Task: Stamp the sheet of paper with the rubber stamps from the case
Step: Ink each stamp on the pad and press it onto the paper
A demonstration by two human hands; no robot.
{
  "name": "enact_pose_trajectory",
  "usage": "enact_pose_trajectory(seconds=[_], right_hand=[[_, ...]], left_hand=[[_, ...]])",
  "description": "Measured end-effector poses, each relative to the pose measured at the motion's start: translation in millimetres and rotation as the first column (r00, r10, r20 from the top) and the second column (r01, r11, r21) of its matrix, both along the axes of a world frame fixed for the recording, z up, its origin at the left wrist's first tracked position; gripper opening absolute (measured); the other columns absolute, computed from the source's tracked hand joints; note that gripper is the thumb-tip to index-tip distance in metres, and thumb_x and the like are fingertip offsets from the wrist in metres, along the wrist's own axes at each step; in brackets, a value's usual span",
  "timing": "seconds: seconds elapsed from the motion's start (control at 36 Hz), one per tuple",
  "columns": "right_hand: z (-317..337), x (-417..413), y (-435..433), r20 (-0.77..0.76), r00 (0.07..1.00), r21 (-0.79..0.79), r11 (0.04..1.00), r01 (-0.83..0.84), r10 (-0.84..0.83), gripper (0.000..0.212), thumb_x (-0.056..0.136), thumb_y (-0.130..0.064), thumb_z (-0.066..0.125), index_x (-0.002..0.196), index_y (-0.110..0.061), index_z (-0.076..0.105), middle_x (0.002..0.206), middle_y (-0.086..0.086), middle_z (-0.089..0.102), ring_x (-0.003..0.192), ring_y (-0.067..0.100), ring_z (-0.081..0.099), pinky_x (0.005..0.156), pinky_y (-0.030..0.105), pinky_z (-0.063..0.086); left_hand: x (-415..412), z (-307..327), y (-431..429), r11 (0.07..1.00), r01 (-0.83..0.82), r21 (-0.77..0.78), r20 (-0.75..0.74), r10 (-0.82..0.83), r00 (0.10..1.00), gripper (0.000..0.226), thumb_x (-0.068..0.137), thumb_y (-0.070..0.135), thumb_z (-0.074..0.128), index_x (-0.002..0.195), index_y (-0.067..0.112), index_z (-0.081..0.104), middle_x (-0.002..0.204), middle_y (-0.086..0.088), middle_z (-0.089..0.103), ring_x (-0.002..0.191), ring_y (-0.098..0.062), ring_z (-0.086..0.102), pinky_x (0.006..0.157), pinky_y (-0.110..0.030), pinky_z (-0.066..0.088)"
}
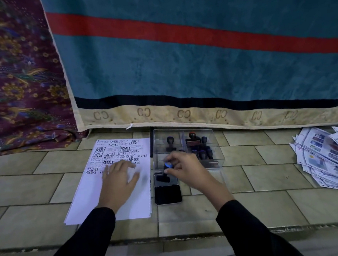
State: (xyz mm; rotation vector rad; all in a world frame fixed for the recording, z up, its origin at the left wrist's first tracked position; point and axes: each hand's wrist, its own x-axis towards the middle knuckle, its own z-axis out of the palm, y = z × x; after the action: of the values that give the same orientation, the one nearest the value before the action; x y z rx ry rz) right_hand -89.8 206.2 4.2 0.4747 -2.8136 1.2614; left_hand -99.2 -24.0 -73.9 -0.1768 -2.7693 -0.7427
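Right hand (184, 169) pinches the blue-topped stamp (167, 165) by its knob, fingers curled, with its base down on the open ink pad (167, 195) just right of the sheet (93, 197). Left hand (119, 179) lies flat with fingers spread, gripping nothing, pinning the sheet (top half crowded with prints). Risks: uneven inking gives a faint mark, and left fingers near the prints may smear wet ink. The clear case (215, 144) close behind could get knocked.

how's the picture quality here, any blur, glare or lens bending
Head view: dim, flat light overall; the left hand is smeared by motion blur over the sheet of paper; the right hand and its stamp look sharper; wide-angle bending bows the towel hem; the clear case shows a faint sheen, no harsh glare.
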Motion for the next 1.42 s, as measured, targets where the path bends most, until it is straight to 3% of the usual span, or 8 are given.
enact_pose_trajectory(seconds=[0.11,0.28,0.5,0.67,1.0,1.22,1.31,1.42], right_hand=[[-13,18,-3,-0.126,0.989,0.133,0.989,-0.065,0.082,0.025,0.079,-0.012,0.072,0.104,-0.007,0.068,0.101,0.008,0.068,0.090,0.018,0.064,0.084,0.024,0.052],[-20,27,-4,-0.168,0.981,0.165,0.984,-0.072,0.100,0.025,0.078,-0.010,0.072,0.103,-0.006,0.068,0.100,0.009,0.066,0.088,0.017,0.063,0.078,0.015,0.048],[-18,31,-5,-0.179,0.981,0.176,0.984,-0.039,0.071,0.029,0.079,-0.011,0.072,0.106,-0.007,0.068,0.105,0.008,0.066,0.092,0.018,0.063,0.079,0.011,0.041],[-22,35,-8,-0.153,0.986,0.172,0.984,-0.046,0.073,0.030,0.081,-0.013,0.070,0.110,-0.009,0.067,0.106,0.009,0.065,0.092,0.020,0.063,0.083,0.021,0.049],[-26,39,-15,-0.174,0.983,0.214,0.977,-0.017,0.055,0.011,0.074,-0.007,0.073,0.083,-0.006,0.067,0.088,0.008,0.064,0.079,0.021,0.061,0.074,0.032,0.052],[-25,34,-18,-0.133,0.991,0.239,0.971,0.025,0.007,0.014,0.073,-0.007,0.074,0.084,-0.006,0.066,0.091,0.008,0.065,0.080,0.020,0.060,0.072,0.026,0.047],[-30,36,-16,-0.146,0.989,0.231,0.972,0.046,-0.012,0.015,0.074,-0.009,0.074,0.086,-0.007,0.066,0.094,0.006,0.067,0.084,0.019,0.062,0.073,0.023,0.046],[-26,30,-17,-0.103,0.994,0.252,0.967,0.050,-0.025,0.016,0.079,-0.011,0.070,0.094,-0.007,0.066,0.097,0.008,0.066,0.089,0.022,0.061,0.080,0.031,0.051]], left_hand=[[17,-13,15,0.969,0.243,0.036,0.064,-0.245,0.967,0.078,0.074,0.081,0.041,0.133,0.031,0.047,0.143,0.019,0.038,0.140,-0.004,0.023,0.119,-0.037,0.009],[23,-23,25,0.948,0.311,-0.069,0.135,-0.300,0.944,0.109,0.058,0.094,0.042,0.147,0.030,0.030,0.156,0.018,0.022,0.143,0.004,0.004,0.120,-0.036,0.001],[19,-26,24,0.941,0.330,-0.078,0.150,-0.316,0.937,0.101,0.062,0.083,0.049,0.147,0.031,0.031,0.157,0.018,0.021,0.138,0.010,-0.002,0.119,-0.033,-0.004],[19,-30,23,0.943,0.329,-0.057,0.146,-0.318,0.937,0.098,0.063,0.083,0.049,0.146,0.034,0.030,0.156,0.019,0.023,0.139,0.010,0.003,0.119,-0.033,-0.004],[21,-31,24,0.945,0.324,-0.052,0.130,-0.315,0.940,0.099,0.064,0.085,0.046,0.147,0.035,0.028,0.155,0.020,0.024,0.138,0.011,0.004,0.119,-0.032,-0.004],[22,-29,24,0.941,0.336,-0.036,0.134,-0.328,0.935,0.098,0.064,0.086,0.046,0.147,0.036,0.029,0.151,0.027,0.019,0.138,0.011,0.004,0.119,-0.031,-0.005],[23,-24,23,0.941,0.305,0.146,0.163,-0.327,0.931,0.084,0.070,0.081,0.046,0.142,0.042,0.032,0.147,0.031,0.022,0.138,0.012,0.011,0.119,-0.029,0.003],[18,-14,15,0.821,0.112,0.560,0.146,-0.232,0.962,0.044,0.090,0.045,0.058,0.132,0.044,0.044,0.141,0.027,0.041,0.133,0.006,0.033,0.108,-0.026,0.028]])
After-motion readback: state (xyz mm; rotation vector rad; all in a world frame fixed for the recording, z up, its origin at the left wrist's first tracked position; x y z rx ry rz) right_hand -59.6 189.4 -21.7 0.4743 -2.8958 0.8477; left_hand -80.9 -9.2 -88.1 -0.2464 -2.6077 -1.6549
